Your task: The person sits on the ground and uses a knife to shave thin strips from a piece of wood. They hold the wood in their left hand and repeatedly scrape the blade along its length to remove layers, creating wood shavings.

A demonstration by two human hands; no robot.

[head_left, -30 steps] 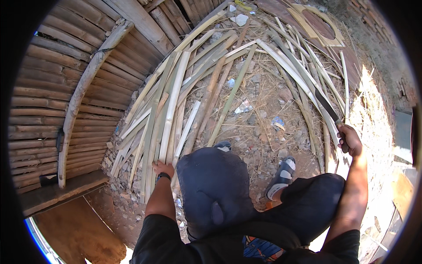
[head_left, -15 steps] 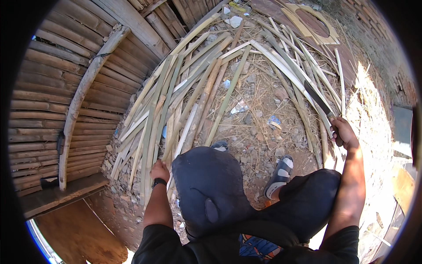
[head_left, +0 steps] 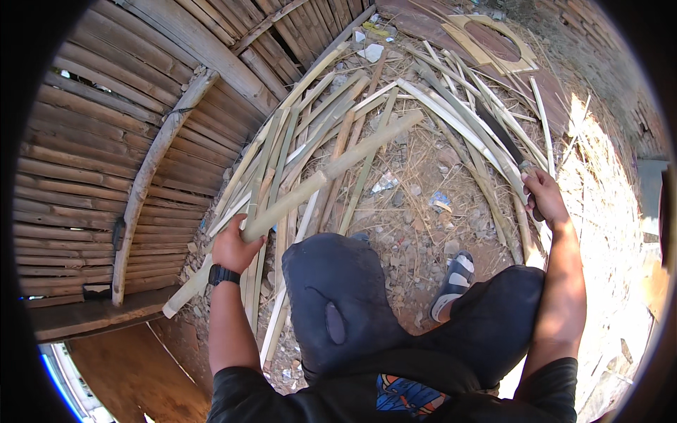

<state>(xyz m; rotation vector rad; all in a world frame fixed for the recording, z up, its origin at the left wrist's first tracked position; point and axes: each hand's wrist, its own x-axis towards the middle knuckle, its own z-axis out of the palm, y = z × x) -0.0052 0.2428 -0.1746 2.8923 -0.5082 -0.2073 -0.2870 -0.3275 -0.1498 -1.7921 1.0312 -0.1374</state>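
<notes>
My left hand (head_left: pixel 236 245), with a dark watch on its wrist, is wrapped around a wide, pale split bamboo pole (head_left: pixel 370 144). The pole slants up from the lower left toward the middle, with a visible joint partway along. Beneath it lies a heap of bamboo strips (head_left: pixel 282 148), some green, some pale or brown. On the right, my right hand (head_left: pixel 546 197) is closed on the handle of a machete (head_left: pixel 499 134). Its long dark blade points up and left, above more bamboo strips (head_left: pixel 469 120).
A bamboo-slat wall (head_left: pixel 77 176) with a rough wooden post (head_left: pixel 155 169) stands at left. Straw and rubble cover the ground (head_left: pixel 416 233) by my sandalled foot (head_left: pixel 455 278). A board frame with a round opening (head_left: pixel 518 63) lies at the far right, near a brick wall (head_left: pixel 599 42).
My left hand has risen and now holds the wide bamboo pole, lifted across the heap. The machete and right hand have shifted slightly up and left.
</notes>
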